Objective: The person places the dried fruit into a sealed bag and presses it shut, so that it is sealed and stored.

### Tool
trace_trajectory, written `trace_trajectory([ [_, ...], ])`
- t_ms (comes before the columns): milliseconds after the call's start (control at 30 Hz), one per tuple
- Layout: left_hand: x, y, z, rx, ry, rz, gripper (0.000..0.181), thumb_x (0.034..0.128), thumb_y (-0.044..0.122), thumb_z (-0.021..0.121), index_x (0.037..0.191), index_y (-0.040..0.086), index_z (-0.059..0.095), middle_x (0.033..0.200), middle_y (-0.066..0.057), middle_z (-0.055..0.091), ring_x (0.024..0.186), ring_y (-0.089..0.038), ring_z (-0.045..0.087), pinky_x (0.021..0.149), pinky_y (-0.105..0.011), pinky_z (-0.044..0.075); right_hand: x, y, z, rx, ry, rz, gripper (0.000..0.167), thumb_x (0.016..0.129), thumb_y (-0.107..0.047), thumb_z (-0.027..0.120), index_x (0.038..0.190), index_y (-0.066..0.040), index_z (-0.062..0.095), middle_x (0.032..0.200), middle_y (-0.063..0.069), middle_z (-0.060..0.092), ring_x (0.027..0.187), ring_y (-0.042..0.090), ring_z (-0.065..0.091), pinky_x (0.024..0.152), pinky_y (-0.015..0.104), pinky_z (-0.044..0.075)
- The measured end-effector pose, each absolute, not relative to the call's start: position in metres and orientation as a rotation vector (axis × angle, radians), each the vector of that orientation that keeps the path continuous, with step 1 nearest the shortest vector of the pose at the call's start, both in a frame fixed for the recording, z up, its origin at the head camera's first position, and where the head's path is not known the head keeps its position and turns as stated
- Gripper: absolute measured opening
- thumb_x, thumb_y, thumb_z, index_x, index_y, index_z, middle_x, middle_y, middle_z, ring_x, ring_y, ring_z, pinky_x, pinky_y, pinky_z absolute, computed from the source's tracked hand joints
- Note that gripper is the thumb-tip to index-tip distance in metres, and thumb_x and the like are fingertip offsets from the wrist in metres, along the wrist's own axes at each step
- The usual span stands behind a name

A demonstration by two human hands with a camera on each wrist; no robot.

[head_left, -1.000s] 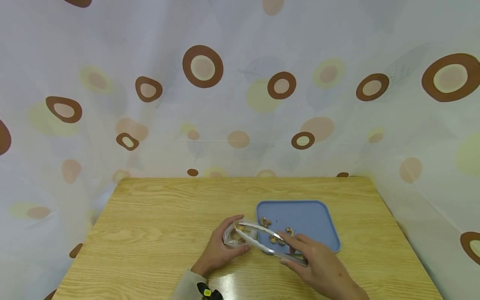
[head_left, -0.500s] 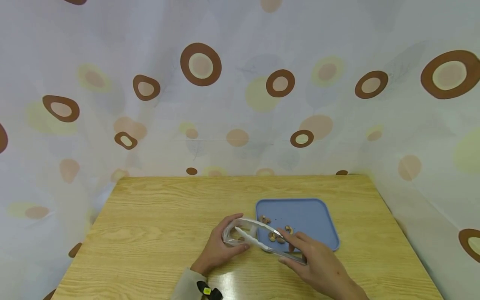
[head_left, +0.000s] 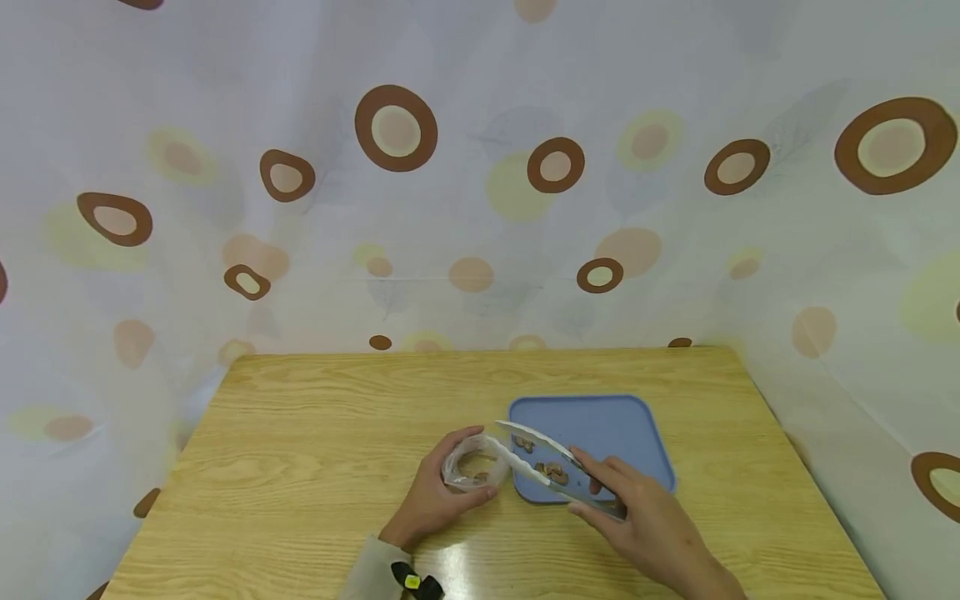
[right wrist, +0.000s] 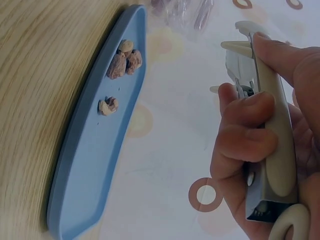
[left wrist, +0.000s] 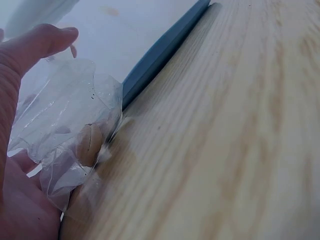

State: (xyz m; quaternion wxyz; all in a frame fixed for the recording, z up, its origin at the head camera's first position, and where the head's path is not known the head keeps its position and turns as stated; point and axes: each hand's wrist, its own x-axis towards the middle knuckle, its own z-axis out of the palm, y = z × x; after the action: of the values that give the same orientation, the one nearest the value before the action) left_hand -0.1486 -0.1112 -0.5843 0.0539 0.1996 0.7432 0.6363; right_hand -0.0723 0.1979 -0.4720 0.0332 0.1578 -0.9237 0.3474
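Observation:
My left hand [head_left: 437, 490] curls round a clear plastic bag [head_left: 454, 479] just left of the tray, its mouth held wide. One brown piece [left wrist: 90, 145], which looks like a dried mushroom, shows through the bag in the left wrist view. My right hand [head_left: 648, 517] grips a pair of metal tongs [head_left: 558, 492] with pale tips. The tong arms are spread, and nothing shows between the tips, which are at the bag's mouth and over the tray's left edge. Several dried mushrooms [right wrist: 117, 66] lie on the blue tray [right wrist: 80, 195], towards its left side in the head view.
A wooden table [head_left: 337, 417] carries everything. Behind it and at both sides hangs a pale curtain [head_left: 450, 208] printed with brown and yellow ovals. Dark specks dot the tray.
The tong tips have come out of the bag, moving right, and have spread further apart. The mushroom piece seen at the tips earlier is no longer there. My left hand holds nearly the same place.

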Motion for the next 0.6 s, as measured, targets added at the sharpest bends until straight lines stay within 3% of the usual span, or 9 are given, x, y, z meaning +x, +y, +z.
trace_trajectory([
  [367, -0.149, -0.11, -0.584, 0.602, 2.296, 1.891, 0.084, 0.088, 0.021, 0.093, 0.161, 0.016, 0.052, 0.149, -0.004, 0.065, 0.134, -0.029, 0.063, 0.109, -0.03, 0.052, -0.071, 0.208, -0.476, 0.36, -2.859, 1.01, 0.067, 0.095, -0.032, 0.086, 0.157, -0.024, 0.062, 0.096, -0.013, 0.06, 0.06, -0.003, 0.041, 0.054, 0.021, 0.043],
  [600, -0.149, -0.11, -0.584, 0.583, 2.324, 1.878, 0.083, 0.0874, 0.022, 0.093, 0.16, 0.018, 0.053, 0.148, -0.002, 0.066, 0.133, -0.027, 0.064, 0.11, -0.031, 0.051, -0.073, 0.214, -0.483, 0.328, -2.853, 0.989, 0.067, 0.095, -0.029, 0.087, 0.156, -0.018, 0.063, 0.095, -0.011, 0.059, 0.064, -0.004, 0.042, 0.055, 0.021, 0.044],
])
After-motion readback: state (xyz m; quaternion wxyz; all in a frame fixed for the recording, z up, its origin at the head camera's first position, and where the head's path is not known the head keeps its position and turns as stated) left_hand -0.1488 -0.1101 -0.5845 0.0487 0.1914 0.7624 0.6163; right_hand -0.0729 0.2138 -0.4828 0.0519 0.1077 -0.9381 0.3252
